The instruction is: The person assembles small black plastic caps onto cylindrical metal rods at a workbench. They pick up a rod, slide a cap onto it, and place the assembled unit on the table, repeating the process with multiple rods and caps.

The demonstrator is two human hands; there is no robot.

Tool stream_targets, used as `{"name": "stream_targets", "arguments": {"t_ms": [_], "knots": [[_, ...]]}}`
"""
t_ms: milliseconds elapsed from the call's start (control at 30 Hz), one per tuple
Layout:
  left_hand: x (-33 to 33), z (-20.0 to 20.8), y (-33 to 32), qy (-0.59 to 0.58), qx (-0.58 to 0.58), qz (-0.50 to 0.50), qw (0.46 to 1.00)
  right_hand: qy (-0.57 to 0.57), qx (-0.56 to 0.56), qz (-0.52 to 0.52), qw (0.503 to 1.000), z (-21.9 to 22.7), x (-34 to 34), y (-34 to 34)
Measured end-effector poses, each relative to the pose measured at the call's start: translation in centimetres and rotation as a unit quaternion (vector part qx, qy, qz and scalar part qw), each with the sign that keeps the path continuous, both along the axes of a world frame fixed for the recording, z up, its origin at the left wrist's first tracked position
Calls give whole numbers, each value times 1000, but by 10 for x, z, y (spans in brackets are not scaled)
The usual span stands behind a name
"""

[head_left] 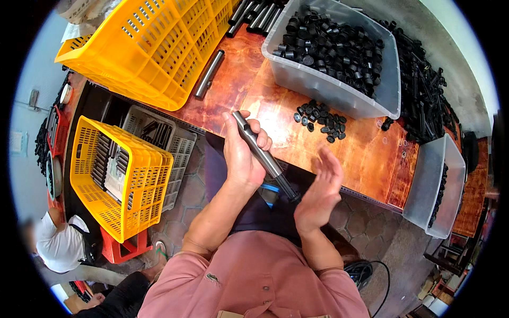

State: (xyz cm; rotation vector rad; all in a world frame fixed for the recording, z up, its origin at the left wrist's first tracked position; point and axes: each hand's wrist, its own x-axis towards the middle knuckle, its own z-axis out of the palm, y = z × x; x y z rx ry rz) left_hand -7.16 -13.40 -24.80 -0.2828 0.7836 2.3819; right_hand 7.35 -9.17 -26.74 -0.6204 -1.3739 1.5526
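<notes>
My left hand is wrapped round a silver metal tube with a black ribbed lower end, held slanting in front of my body near the table edge. The fingers curl over its upper part. Beside the tube's black end, my right hand is open, its fingers stretched and its palm turned toward the tube. Whether it touches the black end, I cannot tell. Just beyond my hands, loose small black caps lie on the glossy wooden table. Another silver tube rests farther left.
A translucent bin of black caps stands at the back, with black parts heaped beside it. Yellow crates are at the left, the lower crate holding tubes. Another translucent bin is right. A person sits lower left.
</notes>
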Motion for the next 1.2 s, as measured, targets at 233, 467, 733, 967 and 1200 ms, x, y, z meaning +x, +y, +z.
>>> {"name": "stream_targets", "arguments": {"t_ms": [233,467,733,967,1200], "knots": [[27,-1,7,4,20,-25,999,-14,-12,11,1000,5,-14,1],[24,2,7,40,0,-16,999,41,-73,57,995,6,-17,4],[40,4,9,14,-11,-24,1000,85,-149,102,980,6,-18,1],[39,-6,5,-5,43,-97,994,74,-78,102,989,-5,-2,11],[-19,-5,-11,29,62,-145,987,59,70,-264,960,102,86,185]]}}
